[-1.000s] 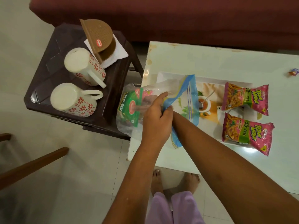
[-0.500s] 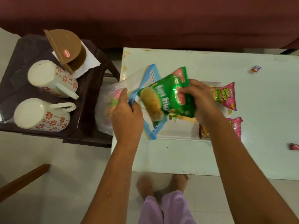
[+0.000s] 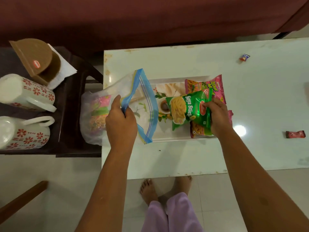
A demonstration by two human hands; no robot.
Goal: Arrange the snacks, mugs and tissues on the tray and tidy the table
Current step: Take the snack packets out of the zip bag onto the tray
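Standing on tiled floor (image 3: 50, 173): white table (image 3: 184, 64), dark stool (image 3: 73, 114), maroon sofa (image 3: 150, 19).

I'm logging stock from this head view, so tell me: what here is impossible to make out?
Head view: lower pink packet mostly covered by the green packet and right hand.
Packets inside the zip bag: blurred by plastic, partly behind the left hand; count unclear.
Lower mug: cut by the left edge.
Far wrapper and near wrapper: too small to read.
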